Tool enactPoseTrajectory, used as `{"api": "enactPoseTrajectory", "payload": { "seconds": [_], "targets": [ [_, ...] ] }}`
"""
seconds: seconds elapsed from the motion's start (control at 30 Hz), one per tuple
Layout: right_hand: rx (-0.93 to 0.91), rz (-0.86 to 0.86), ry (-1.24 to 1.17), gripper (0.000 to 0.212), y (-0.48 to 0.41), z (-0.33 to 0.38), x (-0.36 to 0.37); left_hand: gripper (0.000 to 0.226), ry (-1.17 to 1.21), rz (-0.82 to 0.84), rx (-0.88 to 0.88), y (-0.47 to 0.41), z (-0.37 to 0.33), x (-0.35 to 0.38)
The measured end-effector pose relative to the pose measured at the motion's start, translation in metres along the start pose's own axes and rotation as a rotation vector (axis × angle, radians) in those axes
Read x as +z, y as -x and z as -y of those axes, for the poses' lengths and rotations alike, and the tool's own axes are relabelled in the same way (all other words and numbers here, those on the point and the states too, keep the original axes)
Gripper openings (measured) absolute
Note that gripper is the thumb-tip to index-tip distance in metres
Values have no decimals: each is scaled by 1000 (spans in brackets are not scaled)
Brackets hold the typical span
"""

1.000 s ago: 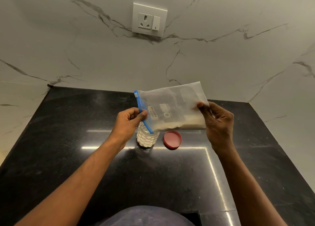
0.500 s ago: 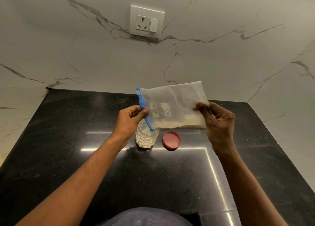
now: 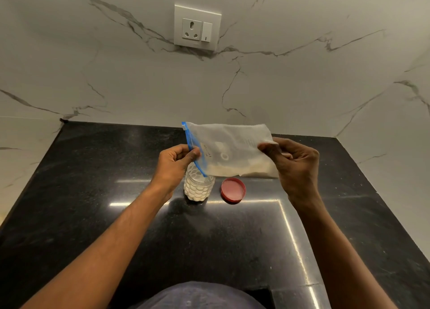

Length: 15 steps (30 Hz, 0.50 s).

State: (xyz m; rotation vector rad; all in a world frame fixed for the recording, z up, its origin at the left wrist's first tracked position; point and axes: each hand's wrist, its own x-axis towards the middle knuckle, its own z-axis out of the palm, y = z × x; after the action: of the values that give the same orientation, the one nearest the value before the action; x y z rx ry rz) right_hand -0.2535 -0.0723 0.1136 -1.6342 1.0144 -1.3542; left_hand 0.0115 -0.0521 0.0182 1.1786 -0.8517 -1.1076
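I hold a clear zip bag (image 3: 232, 145) on its side above the counter, its blue zip strip at the left end. Pale grains lie along the bag's lower edge. My left hand (image 3: 173, 164) pinches the blue zip end, and my right hand (image 3: 295, 166) pinches the bag's closed right end. Under the zip end stands an open clear plastic jar (image 3: 199, 188), filled with pale grains. Its red lid (image 3: 233, 190) lies flat on the counter just right of the jar.
The black stone counter (image 3: 93, 215) runs back to a white marble wall with a socket and switch plate (image 3: 197, 27). Marble walls close in both sides. My dark clothing (image 3: 197, 296) shows at the bottom edge.
The bag's right end has dropped, so the bag lies more level. Both hands keep their grip, and the zip end stays over the jar.
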Motion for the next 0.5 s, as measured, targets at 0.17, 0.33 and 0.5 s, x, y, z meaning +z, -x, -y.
{"api": "enactPoseTrajectory", "payload": {
  "seconds": [0.17,0.33,0.5],
  "targets": [
    [-26,31,-1,13,2,1,2,12,3,-5,-9,0,1,-1],
    [-23,42,2,12,1,0,1,12,10,-3,-15,1,0,-1],
    [-27,34,24,10,-1,0,0,12,7,-8,-20,0,0,-1]
  ]
}}
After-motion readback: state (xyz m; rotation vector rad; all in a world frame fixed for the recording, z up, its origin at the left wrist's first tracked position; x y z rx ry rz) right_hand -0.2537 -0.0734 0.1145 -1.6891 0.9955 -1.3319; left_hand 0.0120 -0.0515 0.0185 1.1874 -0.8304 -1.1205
